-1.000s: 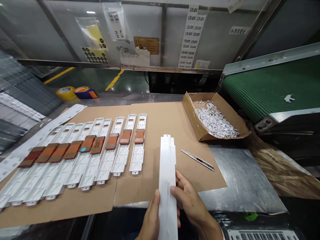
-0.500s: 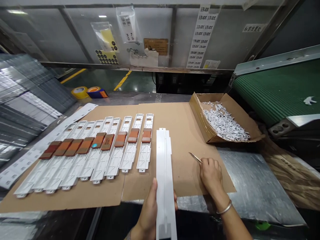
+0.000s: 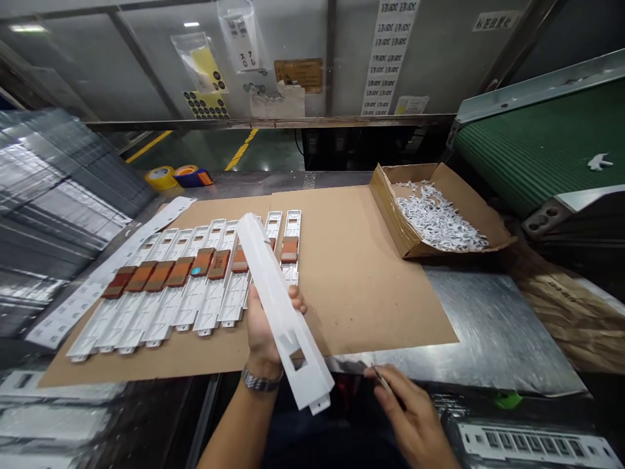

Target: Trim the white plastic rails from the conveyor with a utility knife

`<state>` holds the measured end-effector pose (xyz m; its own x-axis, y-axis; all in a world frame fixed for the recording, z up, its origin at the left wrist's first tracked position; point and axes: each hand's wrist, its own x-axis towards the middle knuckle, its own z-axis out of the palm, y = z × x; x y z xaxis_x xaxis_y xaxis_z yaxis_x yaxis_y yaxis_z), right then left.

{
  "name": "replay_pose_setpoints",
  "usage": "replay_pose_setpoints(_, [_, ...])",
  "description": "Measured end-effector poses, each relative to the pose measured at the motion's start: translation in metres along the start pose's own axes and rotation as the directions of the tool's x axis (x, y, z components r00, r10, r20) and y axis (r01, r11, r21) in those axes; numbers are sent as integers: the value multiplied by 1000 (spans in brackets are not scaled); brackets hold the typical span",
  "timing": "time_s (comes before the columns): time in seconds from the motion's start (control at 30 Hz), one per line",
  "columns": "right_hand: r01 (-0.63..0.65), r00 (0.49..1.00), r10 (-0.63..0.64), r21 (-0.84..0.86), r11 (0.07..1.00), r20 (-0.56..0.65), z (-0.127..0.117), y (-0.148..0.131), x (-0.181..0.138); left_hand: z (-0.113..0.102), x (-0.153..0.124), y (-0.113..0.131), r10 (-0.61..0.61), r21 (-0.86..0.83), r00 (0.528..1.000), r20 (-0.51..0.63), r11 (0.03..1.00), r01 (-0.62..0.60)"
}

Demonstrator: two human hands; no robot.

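My left hand is wrapped round a long white plastic strip, holding it in the air, tilted with its far end to the left. A square cut-out shows near the strip's close end. My right hand, low and to the right of the strip, pinches a slim knife whose blade is hard to make out. Behind the held strip, similar white strips lie in a row on cardboard, with reddish-brown blocks across them. The held strip hides parts of some of them.
Cardboard sheeting covers much of the metal table. A cardboard box of small white scraps stands at the back right, beside a green conveyor belt. Tape rolls sit at the back left. A printed label strip runs along the left.
My left hand has moved up and left with the white strip, which has gone from upright in view to slanted. My right hand has drawn back toward me with the knife.
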<state>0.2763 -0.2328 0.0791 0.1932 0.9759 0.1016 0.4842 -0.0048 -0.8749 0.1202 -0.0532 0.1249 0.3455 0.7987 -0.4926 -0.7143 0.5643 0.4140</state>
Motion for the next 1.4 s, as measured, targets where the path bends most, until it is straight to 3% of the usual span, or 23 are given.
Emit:
replay_pose_setpoints(0.13, [4, 996, -13, 101, 995, 92, 6, -22, -10, 1, 6, 6, 57, -88, 996, 69, 995, -51])
replay_pose_setpoints(0.4, [-36, 977, 25, 49, 998, 213, 9, -40, -12, -6, 6, -3, 91, -230, 979, 183, 972, -48])
replay_pose_setpoints(0.9, [-41, 999, 43, -59, 997, 30, 33, -42, -18, -8, -3, -6, 130, -317, 953, 272, 948, -39])
replay_pose_setpoints(1.4, [-111, 992, 116, -80, 991, 55, 38, -38, -19, -8, -3, -7, 145, -310, 955, 259, 949, -60])
